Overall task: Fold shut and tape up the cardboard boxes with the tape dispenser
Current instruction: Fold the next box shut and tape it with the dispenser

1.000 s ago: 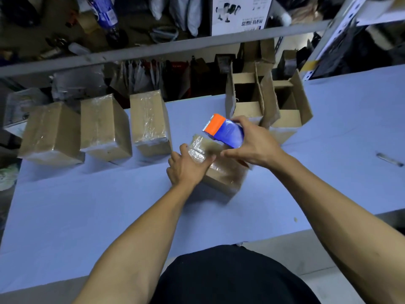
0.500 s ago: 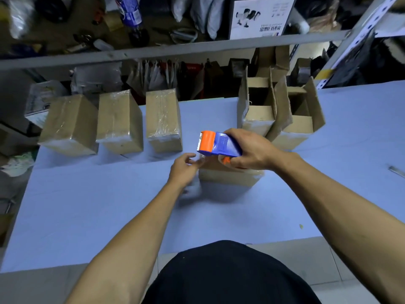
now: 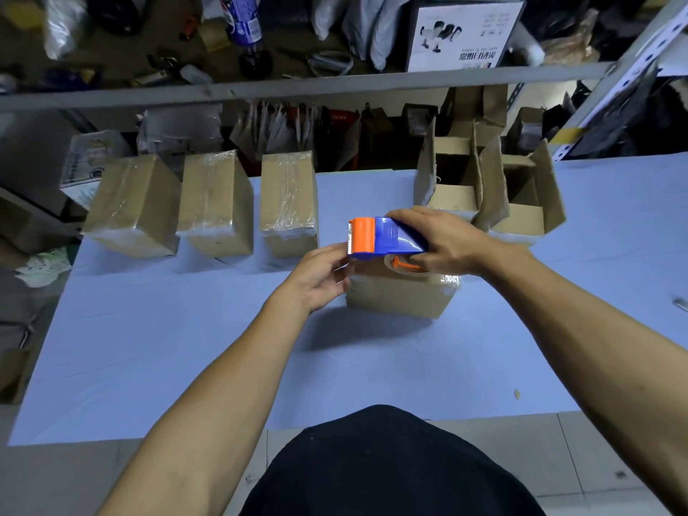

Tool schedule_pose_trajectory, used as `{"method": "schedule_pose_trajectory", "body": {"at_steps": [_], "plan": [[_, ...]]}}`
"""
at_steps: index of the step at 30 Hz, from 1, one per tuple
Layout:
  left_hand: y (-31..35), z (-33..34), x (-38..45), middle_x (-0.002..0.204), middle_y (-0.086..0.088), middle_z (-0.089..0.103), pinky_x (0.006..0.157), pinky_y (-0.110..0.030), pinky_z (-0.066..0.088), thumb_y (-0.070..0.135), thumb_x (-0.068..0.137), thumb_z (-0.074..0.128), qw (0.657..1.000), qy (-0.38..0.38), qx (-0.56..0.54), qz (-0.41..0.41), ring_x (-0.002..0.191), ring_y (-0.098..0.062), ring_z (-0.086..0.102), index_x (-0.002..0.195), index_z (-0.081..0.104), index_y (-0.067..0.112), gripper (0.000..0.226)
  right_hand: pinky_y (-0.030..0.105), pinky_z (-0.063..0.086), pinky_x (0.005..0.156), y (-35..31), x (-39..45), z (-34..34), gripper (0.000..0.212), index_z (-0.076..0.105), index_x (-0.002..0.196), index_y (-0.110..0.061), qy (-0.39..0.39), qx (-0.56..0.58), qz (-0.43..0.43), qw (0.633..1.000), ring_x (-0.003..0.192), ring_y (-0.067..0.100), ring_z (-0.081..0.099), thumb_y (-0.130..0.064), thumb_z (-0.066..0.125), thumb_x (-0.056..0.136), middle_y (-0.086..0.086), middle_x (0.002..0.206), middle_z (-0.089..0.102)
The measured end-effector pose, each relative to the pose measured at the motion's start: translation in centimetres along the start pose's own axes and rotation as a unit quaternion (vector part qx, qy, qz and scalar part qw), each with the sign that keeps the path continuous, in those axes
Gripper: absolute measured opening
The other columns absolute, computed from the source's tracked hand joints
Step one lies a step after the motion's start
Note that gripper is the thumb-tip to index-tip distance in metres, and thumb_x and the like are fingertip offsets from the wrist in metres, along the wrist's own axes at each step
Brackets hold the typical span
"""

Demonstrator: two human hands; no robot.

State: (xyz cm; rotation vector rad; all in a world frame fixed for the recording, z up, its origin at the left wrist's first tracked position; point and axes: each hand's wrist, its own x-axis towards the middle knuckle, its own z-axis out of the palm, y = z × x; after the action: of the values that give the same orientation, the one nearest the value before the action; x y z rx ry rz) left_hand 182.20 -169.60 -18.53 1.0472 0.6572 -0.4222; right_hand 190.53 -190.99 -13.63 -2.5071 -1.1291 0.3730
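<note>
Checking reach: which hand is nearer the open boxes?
Right. The right hand holds the tape dispenser just before the open boxes; the left hand sits farther left.

Probably a stockroom or packing room: cluttered metal shelving (image 3: pixel 298 92), taped cartons (image 3: pixel 217 202) on a blue-covered bench (image 3: pixel 186 348)

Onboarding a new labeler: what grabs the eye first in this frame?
The blue-and-orange tape dispenser, gripped by the right hand over the center box, with the left hand at its cutter end. Next, three taped boxes lined up far left, and two open boxes far right.
</note>
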Motion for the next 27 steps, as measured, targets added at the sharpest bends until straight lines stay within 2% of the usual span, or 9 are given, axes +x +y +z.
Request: {"method": "schedule_pose_trajectory", "body": {"at_steps": [3,5,9,14,19,21,23,25,27], "plan": [[0.3,0.5,0.1,0.079,-0.003,0.065,0.059,-0.024,0.038,0.013,0.094,0.061,0.999,0.016,0.037,0.014,0.066,-0.011,0.054,0.09,0.068,0.016,0.009,0.031,0.044,0.077,0.2,-0.1,-0.2,0.06,0.043,0.135,-0.028,-0.011,0.002,0.004,1.0,0.096,0.019,0.055,-0.045,0.071,0.084,0.002,0.114,0.059],[0.4,0.9,0.5,0.074,0.0,0.065,0.057,-0.024,0.038,0.012,0.094,0.06,0.994,0.052,0.092,0.039,0.062,-0.01,0.053,0.089,0.066,0.017,0.009,0.034,0.047,0.078,0.1,0.0,-0.3,0.058,0.044,0.133,-0.029,-0.017,0.004,0.01,1.0,0.094,0.021,0.056,-0.044,0.07,0.084,0.001,0.111,0.06],[0.4,1.4,1.3,0.077,0.002,0.06,0.054,-0.023,0.032,0.012,0.094,0.055,0.975,0.115,0.17,0.085,0.064,-0.012,0.044,0.09,0.064,0.018,0.012,0.033,0.044,0.073,-0.3,0.3,0.0,0.058,0.045,0.135,-0.03,0.003,-0.012,0.026,1.0,0.088,0.024,0.057,-0.042,0.068,0.083,0.002,0.102,0.057],[1.0,1.9,2.3,0.081,0.003,0.061,0.063,-0.024,0.04,0.014,0.098,0.049,0.964,0.126,0.212,0.103,0.069,-0.01,0.048,0.089,0.061,0.019,0.016,0.029,0.038,0.073,0.0,0.5,0.2,0.072,0.037,0.148,-0.025,0.032,-0.04,0.052,0.997,0.091,0.026,0.055,-0.046,0.066,0.085,0.004,0.104,0.053],[1.6,2.1,3.7,0.083,0.002,0.062,0.061,-0.017,0.042,0.01,0.098,0.053,0.936,0.135,0.261,0.192,0.073,-0.007,0.053,0.094,0.063,0.013,0.011,0.033,0.043,0.081,0.3,0.6,-0.2,0.068,0.047,0.141,-0.019,0.065,0.015,0.072,0.995,0.096,0.027,0.056,-0.048,0.062,0.081,0.009,0.108,0.061],[1.7,2.4,4.1,0.079,0.003,0.062,0.062,-0.02,0.042,0.009,0.097,0.054,0.934,0.13,0.262,0.206,0.069,-0.007,0.052,0.092,0.062,0.013,0.01,0.034,0.045,0.082,0.5,0.4,0.1,0.062,0.05,0.137,-0.02,0.084,0.042,0.081,0.992,0.097,0.027,0.058,-0.043,0.063,0.082,0.008,0.112,0.065],[1.7,2.8,4.3,0.078,0.002,0.066,0.064,-0.027,0.046,0.009,0.094,0.055,0.935,0.132,0.259,0.202,0.069,-0.01,0.056,0.09,0.062,0.016,0.011,0.03,0.041,0.08,0.8,0.3,0.7,0.064,0.05,0.138,-0.024,0.097,0.051,0.096,0.989,0.099,0.024,0.059,-0.048,0.058,0.079,0.004,0.116,0.066],[1.5,2.9,4.6,0.085,-0.002,0.07,0.072,-0.038,0.053,0.012,0.085,0.055,0.937,0.13,0.267,0.184,0.08,-0.019,0.064,0.088,0.062,0.019,0.011,0.028,0.038,0.079,1.0,0.4,1.2,0.065,0.049,0.138,-0.026,0.099,0.057,0.104,0.988,0.1,0.022,0.059,-0.05,0.056,0.078,0.002,0.118,0.065],[1.5,2.9,4.8,0.091,-0.004,0.07,0.079,-0.04,0.053,0.011,0.084,0.054,0.933,0.126,0.292,0.166,0.088,-0.023,0.063,0.089,0.062,0.02,0.013,0.03,0.04,0.08,0.9,0.8,1.4,0.064,0.047,0.14,-0.025,0.092,0.063,0.115,0.987,0.102,0.025,0.059,-0.047,0.061,0.082,0.004,0.118,0.065]]}}
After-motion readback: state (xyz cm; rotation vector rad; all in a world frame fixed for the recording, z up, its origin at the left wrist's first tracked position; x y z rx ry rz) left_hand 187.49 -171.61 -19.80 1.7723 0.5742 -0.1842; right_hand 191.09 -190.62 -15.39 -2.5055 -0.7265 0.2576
